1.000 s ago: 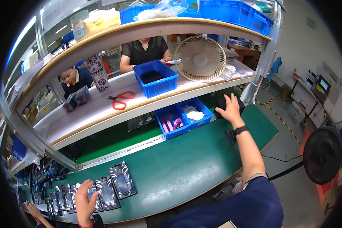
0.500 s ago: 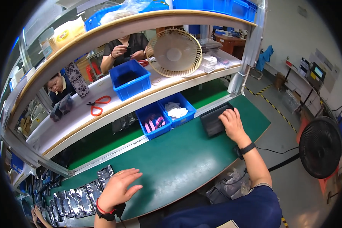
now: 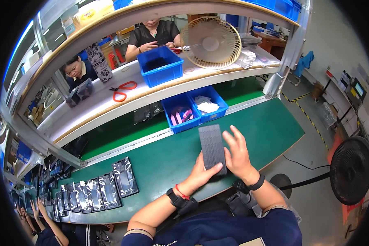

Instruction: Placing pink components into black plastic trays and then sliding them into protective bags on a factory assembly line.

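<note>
A tall stack of thin dark grey trays (image 3: pixel 211 147) stands tilted over the green bench in front of me, its layered edges showing. My left hand (image 3: pixel 201 170) grips the stack near its lower end, with the thumb across the near face and the other fingers mostly hidden behind. Just to the right, my right hand (image 3: pixel 237 153) is open with its fingers spread. Its thumb side is close to the stack's right edge; whether it touches I cannot tell. On the left of the bench lies a row of black trays in clear film (image 3: pixel 126 177).
Two blue bins (image 3: pixel 183 130) with pink pieces and white packets sit at the bench's back edge. Above them runs a shelf with red-handled scissors (image 3: pixel 124 91), a blue bin (image 3: pixel 160 65) and a fan (image 3: pixel 211 42). Other people work beyond the shelf and at lower left.
The tray stack has come off the right side of the bench toward me and been turned upright. My left hand has moved right and taken hold of it; the view has shifted.
</note>
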The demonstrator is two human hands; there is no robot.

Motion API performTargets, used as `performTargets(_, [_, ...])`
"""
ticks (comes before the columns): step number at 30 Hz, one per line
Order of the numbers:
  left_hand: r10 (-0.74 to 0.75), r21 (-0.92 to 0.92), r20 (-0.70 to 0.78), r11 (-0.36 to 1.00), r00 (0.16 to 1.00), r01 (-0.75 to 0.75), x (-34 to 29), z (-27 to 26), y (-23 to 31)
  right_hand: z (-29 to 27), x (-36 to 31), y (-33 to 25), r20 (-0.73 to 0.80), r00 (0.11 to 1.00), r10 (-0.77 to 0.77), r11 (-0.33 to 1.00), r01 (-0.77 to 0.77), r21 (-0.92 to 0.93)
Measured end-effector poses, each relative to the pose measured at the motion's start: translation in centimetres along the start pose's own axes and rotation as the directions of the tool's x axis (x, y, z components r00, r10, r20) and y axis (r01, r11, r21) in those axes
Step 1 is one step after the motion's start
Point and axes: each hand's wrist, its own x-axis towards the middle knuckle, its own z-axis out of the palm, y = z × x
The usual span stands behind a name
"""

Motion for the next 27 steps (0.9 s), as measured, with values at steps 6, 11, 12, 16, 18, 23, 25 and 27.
performTargets(6, [-0.023,0.163,-0.335,0.983,0.942,0.082,-0.2,0.1,0.3,2.5,-1.8,-2.1,0.286,0.739,0.61,0.388,-0.594,0.705])
performTargets(11, [-0.164,0.194,-0.346,0.951,0.924,0.241,-0.3,-1.6,-0.2,1.7,-1.4,-4.0,0.16,0.806,0.569,0.687,-0.573,0.447])
performTargets(12, [-0.258,0.062,-0.255,0.957,0.932,0.282,-0.3,-1.6,0.0,2.1,-1.5,-4.0,0.162,0.805,0.571,0.685,-0.576,0.446])
performTargets(16, [-0.175,-0.156,-0.213,0.977,0.961,0.143,-0.5,-1.2,0.0,2.1,-2.1,-3.8,0.181,0.792,0.582,0.609,-0.573,0.549])
performTargets(18, [-0.214,-0.107,-0.195,0.975,0.957,0.196,-0.7,-1.9,-1.1,1.9,-2.3,-3.5,0.211,0.781,0.587,0.565,-0.582,0.585])
performTargets(23, [-0.263,-0.244,-0.277,0.95,0.924,0.197,-1.4,-2.8,1.5,0.7,-4.4,2.9,0.362,0.688,0.63,0.337,-0.661,0.67])
performTargets(25, [-0.241,-0.218,-0.311,0.96,0.919,0.178,-2.1,-3.5,1.9,0.2,-5.3,7.2,0.563,0.495,0.662,-0.031,-0.732,0.68])
performTargets(27, [-0.181,-0.176,-0.338,0.976,0.924,0.127,-2.6,-4.0,2.0,-0.6,-4.9,10.5,0.664,0.398,0.633,-0.324,-0.643,0.694])
